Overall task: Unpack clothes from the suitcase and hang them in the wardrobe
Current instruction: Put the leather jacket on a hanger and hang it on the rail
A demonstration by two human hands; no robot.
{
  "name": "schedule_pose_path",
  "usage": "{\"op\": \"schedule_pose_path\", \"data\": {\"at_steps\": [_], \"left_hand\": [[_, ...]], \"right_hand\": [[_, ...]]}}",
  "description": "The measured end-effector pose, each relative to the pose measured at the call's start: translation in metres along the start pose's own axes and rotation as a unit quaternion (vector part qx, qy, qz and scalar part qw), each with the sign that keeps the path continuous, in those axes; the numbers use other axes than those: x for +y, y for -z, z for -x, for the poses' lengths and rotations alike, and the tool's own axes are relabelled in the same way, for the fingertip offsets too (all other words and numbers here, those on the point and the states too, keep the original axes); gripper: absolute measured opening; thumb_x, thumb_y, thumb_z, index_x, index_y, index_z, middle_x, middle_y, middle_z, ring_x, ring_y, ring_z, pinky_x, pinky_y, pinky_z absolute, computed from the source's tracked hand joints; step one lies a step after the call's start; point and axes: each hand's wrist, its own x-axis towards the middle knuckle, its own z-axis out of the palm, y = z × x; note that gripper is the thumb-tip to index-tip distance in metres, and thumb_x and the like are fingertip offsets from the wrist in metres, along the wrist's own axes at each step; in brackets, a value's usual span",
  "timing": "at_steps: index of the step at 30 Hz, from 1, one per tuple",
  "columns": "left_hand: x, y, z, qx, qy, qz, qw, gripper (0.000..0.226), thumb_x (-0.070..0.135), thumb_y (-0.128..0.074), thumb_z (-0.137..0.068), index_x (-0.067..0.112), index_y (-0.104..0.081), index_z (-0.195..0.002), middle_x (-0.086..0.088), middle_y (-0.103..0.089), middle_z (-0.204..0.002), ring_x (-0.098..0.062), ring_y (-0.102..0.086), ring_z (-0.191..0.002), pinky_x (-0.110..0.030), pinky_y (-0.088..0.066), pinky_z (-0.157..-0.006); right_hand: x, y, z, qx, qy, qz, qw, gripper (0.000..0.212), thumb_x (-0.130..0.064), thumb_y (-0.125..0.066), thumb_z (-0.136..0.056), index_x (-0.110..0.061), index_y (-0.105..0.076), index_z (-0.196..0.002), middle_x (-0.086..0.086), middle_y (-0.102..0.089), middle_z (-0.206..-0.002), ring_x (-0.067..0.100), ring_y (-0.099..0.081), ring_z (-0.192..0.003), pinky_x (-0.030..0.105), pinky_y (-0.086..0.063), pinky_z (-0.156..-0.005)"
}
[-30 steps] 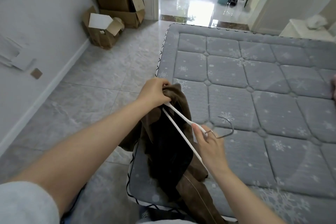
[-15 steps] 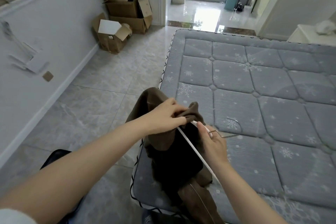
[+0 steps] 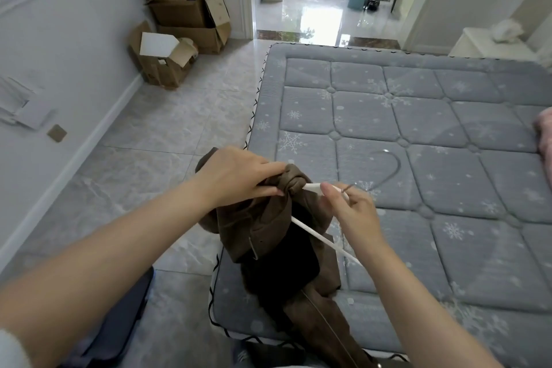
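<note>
A brown garment (image 3: 268, 218) is held bunched above the near left corner of a grey quilted mattress (image 3: 418, 134), its lower part trailing down over the mattress's near edge. The bunched upper fabric is gripped by the left hand (image 3: 239, 176), whose fingers (image 3: 270, 190) are curled tightly around the cloth. A white hanger (image 3: 324, 237) is threaded into the garment; one of its arms emerges from the fabric just beside the left hand, and the other is seen slanting down toward the near edge. The hanger is pinched near its neck by the right hand (image 3: 355, 212), with the thumb and fingers closed narrowly on the white bar. The hanger's metal hook (image 3: 388, 170) is seen curving out beyond the right hand, over the mattress surface. Something pink (image 3: 545, 140) is partly visible at the right edge of the mattress. Open cardboard boxes (image 3: 182, 30) are stacked on the tiled floor (image 3: 179, 128) against the left wall, beside a doorway.
</note>
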Motion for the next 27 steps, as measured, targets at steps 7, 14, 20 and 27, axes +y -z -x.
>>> {"op": "schedule_pose_path", "data": {"at_steps": [7, 14, 20, 27], "left_hand": [[-0.016, 0.005, -0.005, 0.061, 0.158, 0.033, 0.985, 0.049, 0.074, -0.035, -0.082, 0.026, -0.042, -0.079, 0.003, -0.055, -0.058, -0.024, -0.06, -0.058, -0.027, -0.029, -0.044], [-0.011, 0.034, -0.01, 0.076, 0.156, 0.03, 0.984, 0.042, 0.069, -0.042, -0.083, 0.027, -0.042, -0.077, 0.009, -0.039, -0.054, -0.016, -0.044, -0.05, -0.025, -0.021, -0.045], [0.005, 0.056, -0.007, 0.091, 0.132, 0.046, 0.986, 0.039, 0.066, -0.047, -0.085, 0.028, -0.043, -0.076, 0.009, -0.037, -0.054, -0.014, -0.041, -0.05, -0.028, -0.03, -0.043], [-0.007, 0.073, 0.02, 0.082, 0.181, 0.037, 0.979, 0.046, 0.071, -0.042, -0.084, 0.026, -0.044, -0.076, 0.005, -0.046, -0.055, -0.016, -0.049, -0.052, -0.03, -0.033, -0.045]], "right_hand": [[0.044, 0.027, 0.036, 0.207, 0.22, 0.121, 0.946, 0.011, -0.016, -0.062, -0.087, -0.011, -0.052, -0.087, -0.003, -0.049, -0.085, 0.021, -0.05, -0.08, 0.037, -0.042, -0.076], [0.117, -0.005, 0.021, 0.001, -0.023, 0.194, 0.981, 0.038, -0.029, -0.075, -0.082, -0.027, -0.058, -0.116, -0.005, -0.059, -0.111, 0.015, -0.06, -0.104, 0.031, -0.05, -0.09], [0.091, -0.016, -0.03, -0.108, -0.079, 0.121, 0.984, 0.101, -0.021, -0.079, -0.078, -0.019, -0.015, -0.156, -0.004, -0.035, -0.15, 0.011, -0.031, -0.14, 0.022, -0.028, -0.111], [0.103, -0.005, -0.036, 0.096, -0.004, 0.145, 0.985, 0.012, -0.016, -0.065, -0.092, -0.009, -0.074, -0.088, 0.008, -0.071, -0.078, 0.014, -0.061, -0.073, 0.032, -0.045, -0.068]]}}
